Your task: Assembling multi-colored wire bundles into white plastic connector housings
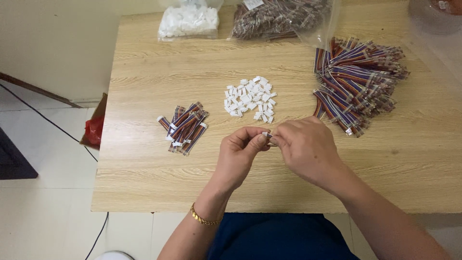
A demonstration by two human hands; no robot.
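Pinching together at the fingertips, the left hand (pixel 239 153) and right hand (pixel 304 147) both close on a small white connector (pixel 266 134) held between them, above the wooden table (pixel 144 178). It looks light, rigid and easy to drop, best gripped by its flat sides. Just beyond the hands lies a pile of white connectors (pixel 249 98); left of them a small bundle of striped cables (pixel 183 127), right a larger heap (pixel 358 82). Pale floor tiles surround the table.

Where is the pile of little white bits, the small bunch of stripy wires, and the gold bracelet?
White connector pile (pixel 250 98): head view, middle of the heap.
Small wire bundle (pixel 185 128): head view, middle of the bunch.
Gold bracelet (pixel 204 219): head view, chain on the wrist.
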